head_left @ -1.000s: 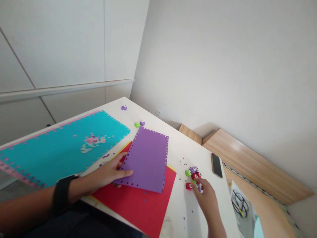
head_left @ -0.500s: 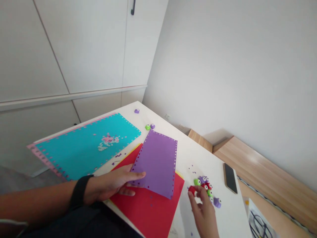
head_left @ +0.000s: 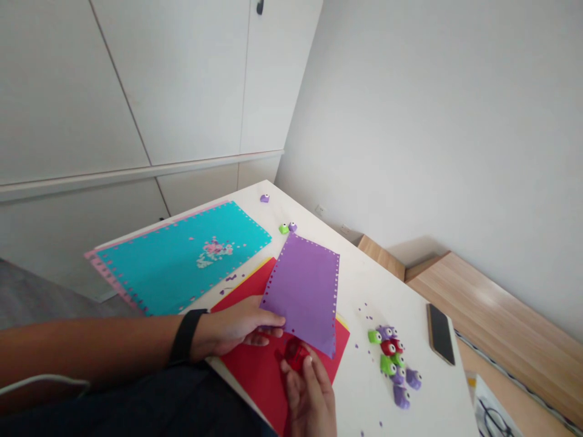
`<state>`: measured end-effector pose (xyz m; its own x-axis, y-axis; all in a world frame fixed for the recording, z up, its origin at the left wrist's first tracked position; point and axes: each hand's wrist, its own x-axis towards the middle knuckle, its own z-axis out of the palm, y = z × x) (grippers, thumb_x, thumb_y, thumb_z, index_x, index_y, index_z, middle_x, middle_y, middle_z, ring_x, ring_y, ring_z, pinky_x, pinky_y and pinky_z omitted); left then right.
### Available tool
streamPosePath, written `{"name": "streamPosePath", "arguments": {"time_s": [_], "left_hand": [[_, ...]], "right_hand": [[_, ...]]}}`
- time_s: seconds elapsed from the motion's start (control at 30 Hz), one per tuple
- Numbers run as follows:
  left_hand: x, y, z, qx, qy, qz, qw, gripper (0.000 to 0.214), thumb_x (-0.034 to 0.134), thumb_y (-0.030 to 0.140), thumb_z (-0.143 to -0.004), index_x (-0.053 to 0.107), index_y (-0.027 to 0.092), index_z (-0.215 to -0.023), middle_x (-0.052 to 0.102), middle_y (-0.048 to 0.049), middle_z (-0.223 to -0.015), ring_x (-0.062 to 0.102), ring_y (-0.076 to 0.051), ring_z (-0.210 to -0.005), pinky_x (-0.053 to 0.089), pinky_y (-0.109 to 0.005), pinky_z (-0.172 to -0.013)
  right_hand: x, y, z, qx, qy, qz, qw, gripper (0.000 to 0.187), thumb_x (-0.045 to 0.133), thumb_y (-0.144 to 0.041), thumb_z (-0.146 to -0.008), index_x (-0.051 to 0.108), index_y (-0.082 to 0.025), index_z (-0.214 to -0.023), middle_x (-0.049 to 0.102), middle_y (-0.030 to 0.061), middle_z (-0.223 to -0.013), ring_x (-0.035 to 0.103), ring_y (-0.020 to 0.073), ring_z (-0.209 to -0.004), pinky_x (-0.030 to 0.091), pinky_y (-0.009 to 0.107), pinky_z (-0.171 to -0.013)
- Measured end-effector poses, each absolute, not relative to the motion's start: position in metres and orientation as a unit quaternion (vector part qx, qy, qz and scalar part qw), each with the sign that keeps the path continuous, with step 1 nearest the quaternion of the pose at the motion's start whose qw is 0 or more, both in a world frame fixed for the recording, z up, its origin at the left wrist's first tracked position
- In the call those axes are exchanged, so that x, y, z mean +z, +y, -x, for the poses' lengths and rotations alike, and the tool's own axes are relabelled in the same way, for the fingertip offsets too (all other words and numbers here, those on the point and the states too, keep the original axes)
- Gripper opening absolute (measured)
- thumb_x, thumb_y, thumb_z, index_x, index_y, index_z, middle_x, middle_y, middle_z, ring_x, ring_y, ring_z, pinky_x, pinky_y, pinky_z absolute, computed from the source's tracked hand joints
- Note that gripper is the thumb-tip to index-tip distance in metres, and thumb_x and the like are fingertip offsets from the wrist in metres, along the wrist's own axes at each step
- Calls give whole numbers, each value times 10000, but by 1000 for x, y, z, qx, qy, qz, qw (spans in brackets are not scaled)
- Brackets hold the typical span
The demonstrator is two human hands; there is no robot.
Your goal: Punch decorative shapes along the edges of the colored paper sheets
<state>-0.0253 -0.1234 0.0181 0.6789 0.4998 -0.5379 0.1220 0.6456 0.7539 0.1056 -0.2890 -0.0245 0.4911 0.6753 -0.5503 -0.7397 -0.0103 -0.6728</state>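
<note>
Wide black wristband [head_left: 186, 337], plain dark clothing [head_left: 182, 403], thin white cord [head_left: 50, 379]

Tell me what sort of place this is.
Probably a room in a home or small office: white cupboards, a white table bearing coloured sheets such as the purple paper, and a wall socket.

And in the right hand [head_left: 314, 388], the red piece [head_left: 297, 355] is half swallowed by fingers; which way it faces, I can't tell, and the wrist behind is lost off the near edge. Over to the left hand [head_left: 243, 325]: its thumb covers a bit of the purple sheet [head_left: 305, 273], which masks part of the red sheet [head_left: 255, 373]. Only slivers show of the yellow sheet [head_left: 342, 321]! Far left, the blue sheet [head_left: 168, 267] hides most of the pink sheet [head_left: 109, 278]. Near right, the black cable [head_left: 494, 419] runs out of the picture.
</note>
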Motion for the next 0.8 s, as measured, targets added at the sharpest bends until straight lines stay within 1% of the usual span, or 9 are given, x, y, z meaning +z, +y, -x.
{"name": "streamPosePath", "arguments": {"time_s": [0.13, 0.2, 0.3, 0.43, 0.53, 0.63, 0.67, 0.73, 0.8], "left_hand": [[18, -125, 24, 113, 391, -388, 827, 362, 864, 428, -716, 727, 168, -927, 695, -28, -817, 617, -133, -737, 454, -187, -596], [17, -126, 23, 116, 389, -380, 831, 379, 875, 448, -704, 740, 157, -905, 686, -28, -786, 603, -122, -709, 446, -185, -604], [16, -127, 21, 122, 388, -370, 835, 383, 891, 460, -680, 747, 151, -854, 667, -15, -735, 574, -105, -660, 423, -179, -590], [17, -129, 20, 121, 392, -364, 836, 387, 890, 476, -668, 748, 161, -843, 662, -9, -715, 584, -119, -656, 415, -189, -577], [20, -130, 19, 125, 386, -380, 831, 395, 871, 492, -685, 751, 159, -862, 679, -20, -730, 602, -138, -662, 426, -206, -577], [23, -130, 18, 136, 382, -402, 821, 395, 863, 486, -692, 750, 150, -865, 696, -34, -734, 607, -150, -662, 436, -218, -573], [24, -131, 18, 141, 379, -409, 818, 394, 861, 485, -695, 749, 147, -862, 699, -37, -733, 610, -154, -662, 437, -220, -569], [24, -131, 17, 151, 375, -422, 812, 390, 854, 481, -704, 745, 143, -868, 705, -41, -736, 619, -160, -664, 439, -223, -563], [25, -132, 17, 165, 370, -439, 802, 390, 839, 482, -723, 744, 145, -893, 705, -40, -739, 618, -160, -659, 441, -225, -556]], "right_hand": [[-22, -286, -109, 529, 28, 469, 706, 533, 926, -390, -670, 719, -187, -1117, 767, 125, -1135, 752, 307, -999, 609, 357, -841], [-21, -284, -109, 535, 19, 465, 706, 518, 924, -389, -671, 721, -180, -1099, 772, 126, -1115, 751, 312, -999, 604, 380, -863], [-18, -279, -106, 518, 19, 476, 710, 505, 940, -381, -641, 728, -180, -1054, 781, 98, -1064, 755, 305, -978, 601, 391, -880], [-13, -272, -100, 481, 15, 488, 729, 520, 953, -338, -628, 723, -181, -1067, 764, 78, -1099, 738, 291, -1024, 595, 370, -900], [-11, -269, -94, 482, 8, 485, 729, 517, 943, -321, -656, 704, -201, -1098, 758, 67, -1096, 739, 258, -1006, 599, 308, -823], [-15, -270, -91, 494, -3, 488, 720, 529, 931, -329, -678, 680, -240, -1134, 752, 48, -1085, 747, 194, -854, 569, 232, -639], [-17, -270, -92, 496, -7, 489, 718, 529, 926, -331, -686, 673, -252, -1144, 749, 43, -1095, 741, 175, -816, 551, 216, -602], [-21, -272, -94, 491, -8, 489, 721, 525, 913, -332, -706, 662, -268, -1163, 739, 42, -1142, 739, 163, -822, 553, 216, -616], [-26, -273, -97, 490, -3, 490, 721, 542, 911, -340, -708, 653, -265, -1178, 731, 57, -1177, 745, 198, -906, 582, 258, -691]]}}
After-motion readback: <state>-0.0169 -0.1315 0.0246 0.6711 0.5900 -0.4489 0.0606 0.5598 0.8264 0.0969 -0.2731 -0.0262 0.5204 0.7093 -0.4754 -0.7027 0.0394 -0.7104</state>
